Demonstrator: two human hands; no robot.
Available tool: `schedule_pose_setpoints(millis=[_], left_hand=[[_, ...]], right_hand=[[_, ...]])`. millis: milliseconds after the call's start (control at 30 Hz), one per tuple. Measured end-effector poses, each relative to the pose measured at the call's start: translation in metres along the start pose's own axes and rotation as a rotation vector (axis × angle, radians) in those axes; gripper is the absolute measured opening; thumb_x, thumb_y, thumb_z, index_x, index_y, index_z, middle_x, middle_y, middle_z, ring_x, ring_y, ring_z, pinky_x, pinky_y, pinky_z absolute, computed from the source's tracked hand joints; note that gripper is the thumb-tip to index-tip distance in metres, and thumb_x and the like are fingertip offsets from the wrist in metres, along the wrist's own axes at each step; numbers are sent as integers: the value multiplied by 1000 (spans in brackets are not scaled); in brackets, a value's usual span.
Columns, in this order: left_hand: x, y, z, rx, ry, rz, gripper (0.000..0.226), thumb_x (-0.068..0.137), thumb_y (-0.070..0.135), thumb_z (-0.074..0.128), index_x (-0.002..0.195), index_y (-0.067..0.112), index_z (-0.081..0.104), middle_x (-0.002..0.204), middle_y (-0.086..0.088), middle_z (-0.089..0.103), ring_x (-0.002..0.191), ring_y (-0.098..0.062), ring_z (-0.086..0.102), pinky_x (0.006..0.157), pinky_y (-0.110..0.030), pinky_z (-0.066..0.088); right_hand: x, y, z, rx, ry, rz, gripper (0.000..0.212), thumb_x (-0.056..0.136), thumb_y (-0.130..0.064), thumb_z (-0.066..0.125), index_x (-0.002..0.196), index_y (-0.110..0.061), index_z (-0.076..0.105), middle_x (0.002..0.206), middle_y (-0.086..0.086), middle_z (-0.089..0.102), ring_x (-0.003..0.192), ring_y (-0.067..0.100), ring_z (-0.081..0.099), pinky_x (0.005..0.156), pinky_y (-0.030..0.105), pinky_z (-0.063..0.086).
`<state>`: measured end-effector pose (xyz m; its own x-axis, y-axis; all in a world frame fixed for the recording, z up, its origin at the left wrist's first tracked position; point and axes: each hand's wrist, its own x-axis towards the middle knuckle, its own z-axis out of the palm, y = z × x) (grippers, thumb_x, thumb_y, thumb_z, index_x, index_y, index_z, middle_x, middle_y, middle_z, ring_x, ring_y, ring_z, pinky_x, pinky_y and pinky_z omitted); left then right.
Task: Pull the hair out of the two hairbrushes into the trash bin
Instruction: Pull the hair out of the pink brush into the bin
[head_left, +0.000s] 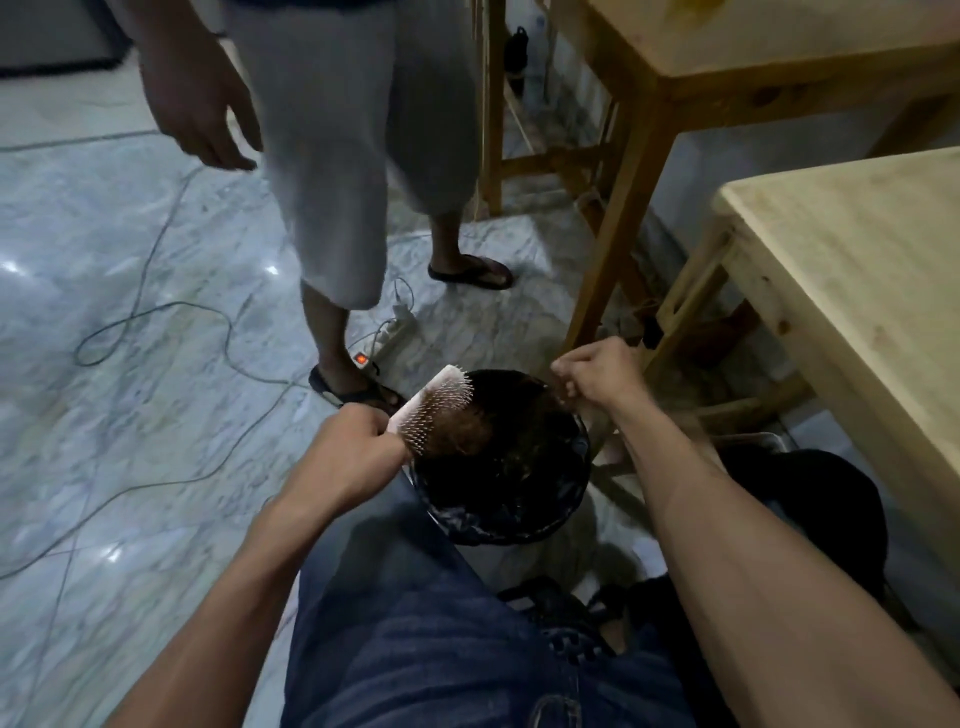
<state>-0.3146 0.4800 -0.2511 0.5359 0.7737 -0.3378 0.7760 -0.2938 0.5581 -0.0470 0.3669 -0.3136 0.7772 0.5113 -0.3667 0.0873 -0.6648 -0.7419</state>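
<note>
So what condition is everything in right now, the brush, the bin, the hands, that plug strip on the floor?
Hairbrush: held over the bin, brown hair still in the bristles.
Trash bin: open, lined with a black bag.
Left hand: closed around the brush handle.
Right hand: pinched shut above the bin; what it holds is too blurred to tell.
Power strip: switch lit red, plugs in it.
</note>
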Motion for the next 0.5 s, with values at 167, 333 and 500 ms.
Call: schedule_pose_setpoints(millis=[167, 333, 500], left_hand=[[0, 13, 11, -58, 42, 22, 24, 74, 24, 59, 66, 1, 58, 55, -7, 56, 54, -24, 49, 50, -34, 31], [1, 21, 19, -146, 38, 8, 18, 81, 16, 64, 71, 2, 66, 58, -7, 59, 54, -22, 51, 50, -32, 33], [7, 15, 22, -296, -41, -53, 18, 71, 11, 66, 54, 13, 64, 44, 2, 51, 49, -21, 46, 55, -32, 34]], right_hand=[[-24, -25, 6, -8, -523, -35, 65, 92, 5, 61, 151, -20, 49, 130, 0, 50, 109, 32, 69, 76, 41, 65], [-33, -35, -2, 90, -655, -119, 47, 91, -24, 76, 136, -20, 65, 110, 1, 75, 82, 14, 73, 63, 26, 56], [-28, -24, 3, -92, -394, -232, 9, 88, -23, 80, 93, -16, 83, 67, -7, 71, 61, 7, 60, 58, 21, 51]])
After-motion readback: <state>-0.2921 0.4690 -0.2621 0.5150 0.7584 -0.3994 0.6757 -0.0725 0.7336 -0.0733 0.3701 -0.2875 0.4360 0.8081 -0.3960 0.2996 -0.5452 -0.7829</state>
